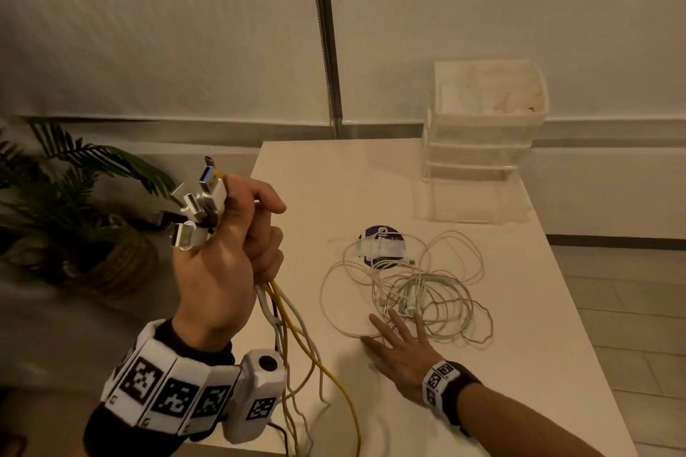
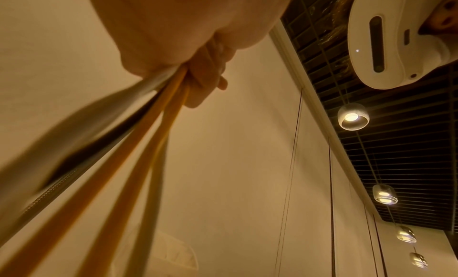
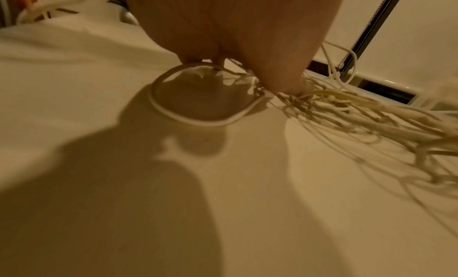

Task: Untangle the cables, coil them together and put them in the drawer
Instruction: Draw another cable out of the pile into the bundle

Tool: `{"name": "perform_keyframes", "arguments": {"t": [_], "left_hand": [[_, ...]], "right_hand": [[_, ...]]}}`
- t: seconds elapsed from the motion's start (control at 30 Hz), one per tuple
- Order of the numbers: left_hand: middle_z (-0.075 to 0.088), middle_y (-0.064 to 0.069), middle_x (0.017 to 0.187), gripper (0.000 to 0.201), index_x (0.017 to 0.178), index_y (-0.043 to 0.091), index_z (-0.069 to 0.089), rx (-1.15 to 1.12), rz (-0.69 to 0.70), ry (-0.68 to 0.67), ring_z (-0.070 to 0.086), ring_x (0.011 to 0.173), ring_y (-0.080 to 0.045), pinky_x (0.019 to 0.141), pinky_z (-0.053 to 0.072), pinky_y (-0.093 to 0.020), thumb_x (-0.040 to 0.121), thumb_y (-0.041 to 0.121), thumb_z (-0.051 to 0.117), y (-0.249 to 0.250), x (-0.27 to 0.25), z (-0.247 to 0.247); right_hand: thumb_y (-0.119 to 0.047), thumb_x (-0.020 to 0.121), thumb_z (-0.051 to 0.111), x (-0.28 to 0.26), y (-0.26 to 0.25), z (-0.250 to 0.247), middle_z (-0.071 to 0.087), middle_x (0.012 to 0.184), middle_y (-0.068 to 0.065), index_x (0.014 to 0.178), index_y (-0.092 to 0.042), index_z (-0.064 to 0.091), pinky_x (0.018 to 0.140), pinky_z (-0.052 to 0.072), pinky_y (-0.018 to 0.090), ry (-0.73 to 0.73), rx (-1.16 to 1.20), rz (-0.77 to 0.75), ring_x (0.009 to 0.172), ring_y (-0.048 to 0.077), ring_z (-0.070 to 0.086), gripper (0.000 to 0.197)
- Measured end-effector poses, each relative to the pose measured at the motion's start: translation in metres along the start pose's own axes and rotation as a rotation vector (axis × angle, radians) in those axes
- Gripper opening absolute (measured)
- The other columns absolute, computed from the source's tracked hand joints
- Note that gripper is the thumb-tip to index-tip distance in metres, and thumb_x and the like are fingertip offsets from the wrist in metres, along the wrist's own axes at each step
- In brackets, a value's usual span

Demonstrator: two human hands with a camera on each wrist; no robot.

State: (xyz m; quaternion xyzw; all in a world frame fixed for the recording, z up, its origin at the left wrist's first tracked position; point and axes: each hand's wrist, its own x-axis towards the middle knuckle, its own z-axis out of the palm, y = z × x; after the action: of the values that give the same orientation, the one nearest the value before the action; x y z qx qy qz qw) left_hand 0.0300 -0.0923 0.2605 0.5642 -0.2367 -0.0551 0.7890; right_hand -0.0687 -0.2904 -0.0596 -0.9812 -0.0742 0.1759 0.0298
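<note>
Left hand (image 1: pixel 222 263) is up off the left edge of the bench (image 1: pixel 464 401), fingers wrapped tight round a bundle of cables (image 1: pixel 286 312), plugs (image 1: pixel 202 204) poking out the top. Right hand (image 1: pixel 401 349) lies flat, fingers spread on the white tangle (image 1: pixel 415 286) mid-bench. Drawer unit (image 1: pixel 482 122) sits at the far right.
</note>
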Motion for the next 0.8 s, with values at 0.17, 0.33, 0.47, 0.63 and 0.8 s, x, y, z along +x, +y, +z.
{"name": "perform_keyframes", "arguments": {"t": [0.17,0.33,0.47,0.63,0.8], "left_hand": [[0.033,0.008,0.047,0.044,0.078,0.014,0.06,-0.008,-0.029,-0.02,0.024,0.036,-0.003,0.041,0.027,-0.012,0.084,0.057,0.062,-0.012,0.011,0.003],[0.029,0.006,0.047,0.045,0.076,0.015,0.06,0.02,-0.054,0.013,0.023,0.036,-0.003,0.041,0.026,-0.012,0.082,0.059,0.064,-0.019,0.015,0.007],[0.033,0.009,0.047,0.047,0.076,0.013,0.06,0.037,-0.069,0.038,0.024,0.036,-0.003,0.041,0.027,-0.012,0.081,0.059,0.065,-0.022,0.013,0.005],[0.033,0.009,0.047,0.051,0.076,0.012,0.058,0.066,-0.106,0.087,0.024,0.036,-0.002,0.04,0.026,-0.014,0.079,0.062,0.065,-0.023,0.005,-0.002],[0.033,0.008,0.047,0.049,0.076,0.013,0.059,0.075,-0.092,0.09,0.024,0.036,-0.003,0.04,0.027,-0.014,0.08,0.061,0.065,-0.024,0.003,-0.007]], "right_hand": [[-0.044,0.091,0.04,0.0,0.008,-0.054,0.067,0.117,-0.007,0.092,-0.027,0.068,0.094,0.044,0.047,0.31,0.29,-0.136,0.111,0.018,0.061,0.033],[-0.019,0.093,0.048,0.067,0.072,-0.117,0.067,0.091,0.01,0.092,-0.008,0.065,0.073,0.046,0.033,0.394,0.551,0.192,0.083,0.027,0.062,0.021],[-0.01,0.091,0.051,0.111,0.113,-0.112,0.056,0.124,0.012,0.128,-0.014,0.052,0.092,0.044,0.036,0.051,0.349,0.341,0.115,0.03,0.052,0.037],[-0.013,0.092,0.046,0.124,0.111,-0.087,0.044,0.128,0.012,0.129,-0.013,0.045,0.094,0.046,0.043,-0.071,0.086,0.305,0.119,0.033,0.042,0.037],[-0.01,0.092,0.045,0.121,0.111,-0.081,0.047,0.127,0.012,0.127,-0.01,0.045,0.09,0.047,0.041,0.014,0.059,0.349,0.118,0.031,0.046,0.036]]}}
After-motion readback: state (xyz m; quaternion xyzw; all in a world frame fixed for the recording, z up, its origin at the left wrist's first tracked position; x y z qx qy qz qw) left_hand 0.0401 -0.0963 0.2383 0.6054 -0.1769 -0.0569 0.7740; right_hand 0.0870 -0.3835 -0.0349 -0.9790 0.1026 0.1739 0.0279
